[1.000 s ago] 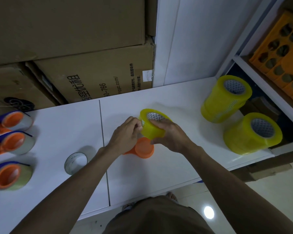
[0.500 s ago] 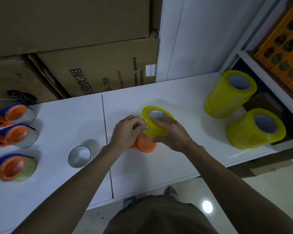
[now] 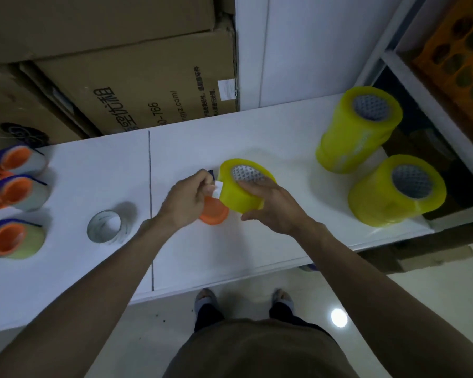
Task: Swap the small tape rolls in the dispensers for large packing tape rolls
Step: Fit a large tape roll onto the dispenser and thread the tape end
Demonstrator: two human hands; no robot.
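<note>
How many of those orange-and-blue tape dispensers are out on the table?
4: three in a column at the table's left edge, top, middle and bottom, and one orange dispenser mostly hidden under the hands. More may lie out of view to the left.

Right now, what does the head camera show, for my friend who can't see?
A person's right hand holds a yellow packing tape roll while the left hand pinches its white end tab, above an orange dispenser on a white table.

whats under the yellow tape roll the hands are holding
An orange plastic dispenser hub shows below the large yellow packing tape roll, between the left hand and right hand. The rest of the dispenser is covered by both.
</note>
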